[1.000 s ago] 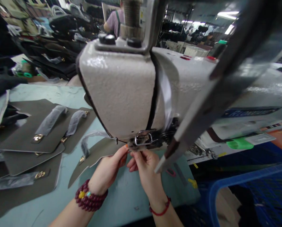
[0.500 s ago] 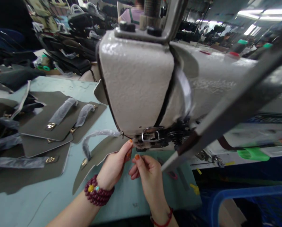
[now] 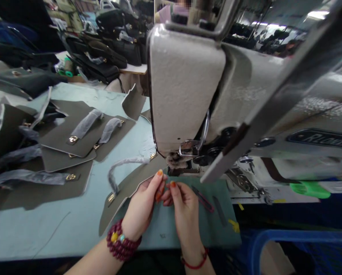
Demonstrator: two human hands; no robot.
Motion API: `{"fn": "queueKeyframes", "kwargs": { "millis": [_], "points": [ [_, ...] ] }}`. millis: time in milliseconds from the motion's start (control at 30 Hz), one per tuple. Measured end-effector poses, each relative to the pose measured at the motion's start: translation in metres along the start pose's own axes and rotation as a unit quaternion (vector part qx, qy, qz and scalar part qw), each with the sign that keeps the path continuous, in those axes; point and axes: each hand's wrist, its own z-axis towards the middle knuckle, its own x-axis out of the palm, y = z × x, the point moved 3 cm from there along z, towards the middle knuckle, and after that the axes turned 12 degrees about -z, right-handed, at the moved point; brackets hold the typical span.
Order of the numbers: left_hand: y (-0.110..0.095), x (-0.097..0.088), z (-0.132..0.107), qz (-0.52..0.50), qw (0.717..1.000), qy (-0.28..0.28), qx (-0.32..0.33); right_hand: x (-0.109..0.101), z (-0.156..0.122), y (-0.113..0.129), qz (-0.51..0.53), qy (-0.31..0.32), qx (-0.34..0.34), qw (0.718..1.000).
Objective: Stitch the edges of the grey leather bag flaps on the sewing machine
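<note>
left hand (image 3: 140, 210) and right hand (image 3: 186, 215) together — fingertips (image 3: 173, 184) maybe pinching thread (too fine) | under sewing machine (image 3: 182, 84) | leather flap (image 3: 127, 187)

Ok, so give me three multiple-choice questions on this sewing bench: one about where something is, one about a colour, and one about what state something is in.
1. Where is the blue crate?
A on the stacked panels
B low at right, past the table edge
C behind the machine

2. What colour are the beads at the left hand?
A dark red
B pale green
C white

3. How does the wrapped strap on the nearest panel lie?
A flat on the panel
B arched up off it
C coiled in a heap

1 B: it sits at the bottom right, below the table.
2 A: the strands round the wrist are dark red.
3 B: it curves up from the gold clasp.
</note>
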Motion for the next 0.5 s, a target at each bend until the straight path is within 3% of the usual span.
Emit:
{"fn": "queueKeyframes", "kwargs": {
  "millis": [67, 100, 167, 233, 267, 333, 500],
  "points": [
    [-0.006, -0.018, -0.028, 0.119, 0.99, 0.048, 0.051, 0.001, -0.002, -0.005, 0.007, -0.008, 0.003, 1.0],
    [-0.012, -0.029, -0.042, 0.193, 0.973, 0.07, 0.109, 0.003, -0.003, -0.009, 0.013, -0.01, 0.009, 1.0],
    [-0.029, -0.053, -0.061, 0.318, 0.909, 0.08, 0.257, 0.011, -0.006, -0.017, 0.023, 0.006, 0.023, 0.999],
    [-0.045, -0.075, -0.064, 0.415, 0.838, 0.049, 0.349, 0.024, -0.009, -0.023, 0.027, 0.04, 0.029, 0.998],
    [-0.052, -0.083, -0.058, 0.453, 0.813, 0.033, 0.365, 0.03, -0.011, -0.026, 0.031, 0.059, 0.029, 0.997],
    [-0.062, -0.094, -0.04, 0.494, 0.794, 0.039, 0.352, 0.042, -0.016, -0.029, 0.042, 0.091, 0.027, 0.995],
    [-0.076, -0.093, -0.013, 0.472, 0.813, 0.166, 0.299, 0.06, -0.029, -0.032, 0.059, 0.136, 0.042, 0.988]
  ]
}}
